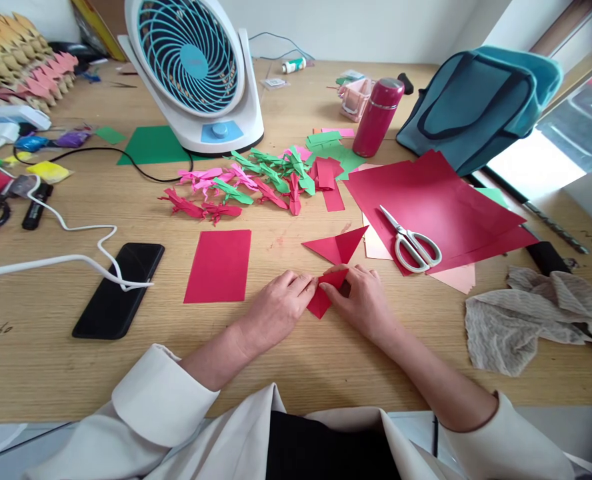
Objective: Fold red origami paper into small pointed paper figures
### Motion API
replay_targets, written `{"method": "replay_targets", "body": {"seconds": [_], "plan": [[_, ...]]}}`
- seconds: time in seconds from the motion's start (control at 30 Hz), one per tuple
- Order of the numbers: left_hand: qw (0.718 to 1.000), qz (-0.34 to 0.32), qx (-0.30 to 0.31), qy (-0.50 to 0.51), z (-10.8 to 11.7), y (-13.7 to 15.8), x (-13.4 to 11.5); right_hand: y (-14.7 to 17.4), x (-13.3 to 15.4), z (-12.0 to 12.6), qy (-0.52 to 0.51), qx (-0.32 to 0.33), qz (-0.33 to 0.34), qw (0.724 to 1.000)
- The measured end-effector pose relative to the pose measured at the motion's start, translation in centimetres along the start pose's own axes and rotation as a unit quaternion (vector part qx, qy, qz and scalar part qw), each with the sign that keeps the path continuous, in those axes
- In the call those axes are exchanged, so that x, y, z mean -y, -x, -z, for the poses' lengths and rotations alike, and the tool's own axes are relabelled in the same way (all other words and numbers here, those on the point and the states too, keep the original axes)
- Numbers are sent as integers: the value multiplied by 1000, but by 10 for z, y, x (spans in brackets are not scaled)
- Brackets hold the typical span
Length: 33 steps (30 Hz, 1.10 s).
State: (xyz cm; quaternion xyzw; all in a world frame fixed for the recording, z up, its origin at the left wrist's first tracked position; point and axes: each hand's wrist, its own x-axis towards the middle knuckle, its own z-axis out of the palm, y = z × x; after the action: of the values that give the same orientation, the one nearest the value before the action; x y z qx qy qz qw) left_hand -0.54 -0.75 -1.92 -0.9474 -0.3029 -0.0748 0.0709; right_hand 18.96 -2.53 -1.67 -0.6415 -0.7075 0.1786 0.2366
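A small piece of folded red paper point(320, 305) lies on the table between my two hands. My left hand point(282, 301) presses its fingertips on the paper's left side. With thumb and fingers, my right hand point(367, 297) grips the raised right flap; part of the flap is hidden behind the thumb. Just beyond my hands is a second folded red paper triangle point(337, 247), standing partly open. To the left lies a flat red paper rectangle point(218, 267). White-handled scissors point(412, 243) rest on large red sheets point(441, 200) to the right.
Several folded green, pink and red paper figures point(256, 180) lie behind my hands. Farther back stand a fan point(196, 73), a red bottle point(379, 117) and a teal bag point(476, 107). A phone point(119, 293) with a white cable sits left; a crumpled cloth point(531, 320) lies right.
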Motion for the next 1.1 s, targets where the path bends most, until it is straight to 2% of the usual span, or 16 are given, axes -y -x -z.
{"method": "replay_targets", "body": {"seconds": [0.3, 0.5, 0.83, 0.97, 1.1], "plan": [[1000, -2, 6, -11, 2, 0, -2, -4, 0, -2, -10, -23, -29, 999], [999, -6, 33, -11, 7, 1, -3, -5, -7, -3, -71, -32, -60, 995], [998, -10, 57, -21, 12, 0, -6, -2, -6, -4, -17, -33, -20, 999], [998, -16, 61, -21, 13, 3, -6, 3, -5, -2, -75, -38, -17, 996], [997, -27, 66, -20, 14, 4, -5, 5, -2, 1, -163, -31, -47, 985]]}}
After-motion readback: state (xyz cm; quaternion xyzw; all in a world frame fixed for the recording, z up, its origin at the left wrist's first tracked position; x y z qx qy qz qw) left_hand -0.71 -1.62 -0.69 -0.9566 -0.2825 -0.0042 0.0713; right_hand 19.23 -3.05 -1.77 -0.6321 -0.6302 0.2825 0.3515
